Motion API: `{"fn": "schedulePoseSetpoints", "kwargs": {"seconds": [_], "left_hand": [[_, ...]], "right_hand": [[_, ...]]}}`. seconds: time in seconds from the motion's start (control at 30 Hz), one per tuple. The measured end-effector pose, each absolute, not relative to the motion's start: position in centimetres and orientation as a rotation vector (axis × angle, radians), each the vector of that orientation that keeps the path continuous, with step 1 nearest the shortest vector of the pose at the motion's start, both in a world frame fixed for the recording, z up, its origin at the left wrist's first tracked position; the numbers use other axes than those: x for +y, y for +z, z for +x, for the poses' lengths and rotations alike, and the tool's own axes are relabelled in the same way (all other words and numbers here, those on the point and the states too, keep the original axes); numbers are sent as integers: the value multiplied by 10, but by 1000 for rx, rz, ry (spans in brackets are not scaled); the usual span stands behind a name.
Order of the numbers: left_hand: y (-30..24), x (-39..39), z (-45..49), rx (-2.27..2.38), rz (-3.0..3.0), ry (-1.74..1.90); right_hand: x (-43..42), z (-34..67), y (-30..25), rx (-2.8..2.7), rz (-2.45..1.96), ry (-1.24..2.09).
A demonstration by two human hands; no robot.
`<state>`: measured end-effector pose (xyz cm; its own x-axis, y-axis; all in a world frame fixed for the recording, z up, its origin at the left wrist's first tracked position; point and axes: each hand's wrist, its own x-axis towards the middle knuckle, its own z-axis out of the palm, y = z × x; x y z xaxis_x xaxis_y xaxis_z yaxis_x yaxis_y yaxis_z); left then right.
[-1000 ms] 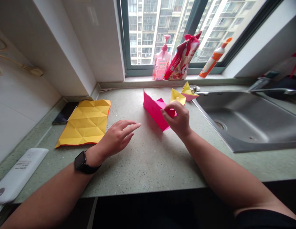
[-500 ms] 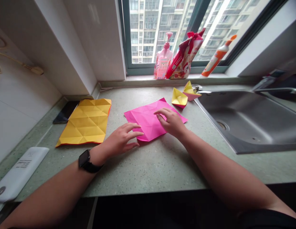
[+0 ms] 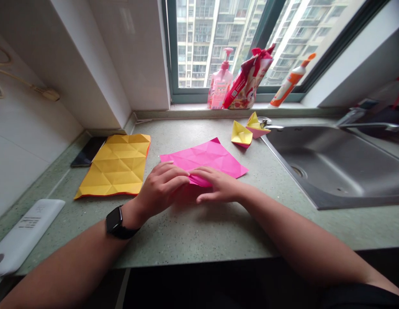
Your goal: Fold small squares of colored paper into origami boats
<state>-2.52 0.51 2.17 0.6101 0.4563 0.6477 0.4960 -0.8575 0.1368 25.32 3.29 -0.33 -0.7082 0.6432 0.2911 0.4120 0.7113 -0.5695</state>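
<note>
A creased sheet of pink paper [image 3: 202, 156] lies on the counter in front of me, its near edge lifted a little. My left hand [image 3: 164, 182], with a black watch at the wrist, is at the paper's near left side. Its fingers are together and curved over the edge, closed on the paper; the thumb is hidden. My right hand [image 3: 217, 184] touches the near edge right beside it. Its fingers are stretched out on the paper and its thumb stands apart, so it is open. Both hands' fingertips almost meet.
Creased yellow paper [image 3: 117, 165] lies at left, partly over a dark phone [image 3: 88, 152]. A white power bank [image 3: 28, 234] is nearer. Two folded yellow-and-pink paper pieces [image 3: 241, 134] stand by the steel sink [image 3: 341, 171]. A pump bottle [image 3: 219, 86] and a red bag [image 3: 249, 81] line the windowsill.
The pink paper has shifted slightly left and toward me. My right hand has come back from its middle to the near edge, and my left hand has closed over that edge.
</note>
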Motion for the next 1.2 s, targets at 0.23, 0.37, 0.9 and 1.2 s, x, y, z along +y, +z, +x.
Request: {"fn": "schedulePoseSetpoints", "kwargs": {"seconds": [0.23, 0.37, 0.9, 1.2], "left_hand": [[32, -18, -26, -792, -2541, -1256], [33, -18, -24, -775, -2563, -1271], [-1, 14, -25, -942, -3194, -642], [2, 14, -22, -969, -3230, -535]], "right_hand": [[24, 240, 9, -2008, -839, 553], [31, 241, 12, -1390, -1012, 885], [92, 301, -18, -1660, -1558, 464], [83, 285, -24, -2017, -1594, 220]]}}
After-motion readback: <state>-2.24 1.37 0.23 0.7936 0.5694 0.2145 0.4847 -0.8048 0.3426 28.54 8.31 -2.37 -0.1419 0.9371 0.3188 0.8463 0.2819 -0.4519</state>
